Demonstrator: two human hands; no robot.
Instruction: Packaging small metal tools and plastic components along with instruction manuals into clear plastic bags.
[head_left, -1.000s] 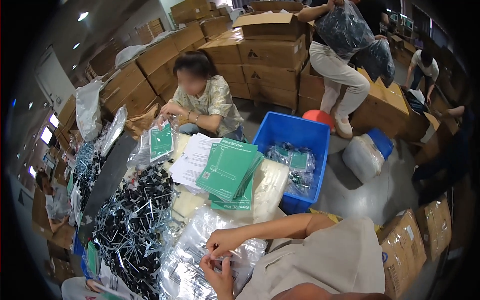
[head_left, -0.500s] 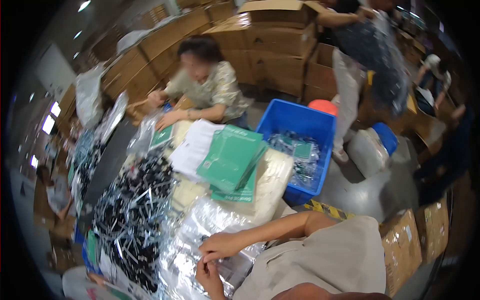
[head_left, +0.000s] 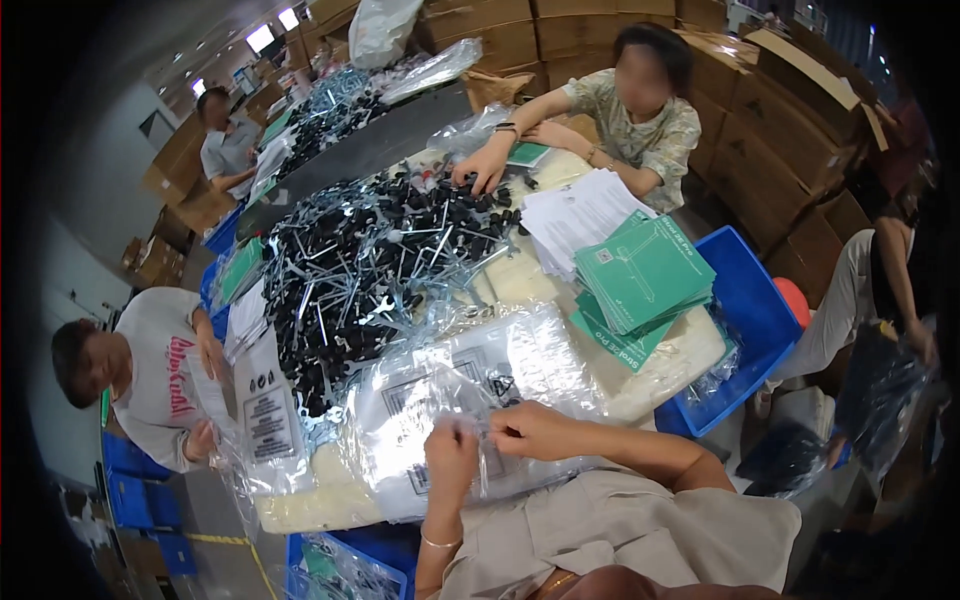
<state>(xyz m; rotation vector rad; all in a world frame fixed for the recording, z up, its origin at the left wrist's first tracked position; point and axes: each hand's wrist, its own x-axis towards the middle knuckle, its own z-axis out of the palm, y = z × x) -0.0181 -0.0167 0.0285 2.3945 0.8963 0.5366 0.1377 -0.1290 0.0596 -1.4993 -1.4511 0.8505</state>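
Observation:
Over the near edge of a stack of clear plastic bags (head_left: 560,350), my two hands are close together with fingers curled. My left hand (head_left: 452,455), slightly blurred, is closed at a thin fold of clear plastic bag (head_left: 487,462). Just right of it, my right hand (head_left: 530,431) pinches the same film, its fingertips pointing left. Beyond the bags lies a heap of black hardware pieces and silver wrenches (head_left: 350,260). Green printed booklets (head_left: 650,275) are fanned out to the right, partly over white paper sheets (head_left: 575,225).
Across the table a co-worker's hand (head_left: 484,165) reaches into the heap. At the left another person (head_left: 160,370) handles clear bags. Blue bins stand right (head_left: 770,300) and below the near edge (head_left: 400,560). Cardboard boxes (head_left: 800,120) are stacked behind.
My view has swung left, bringing the person at the left fully in. My hands have moved slightly apart, both still at the bags. The co-worker opposite now reaches into the heap.

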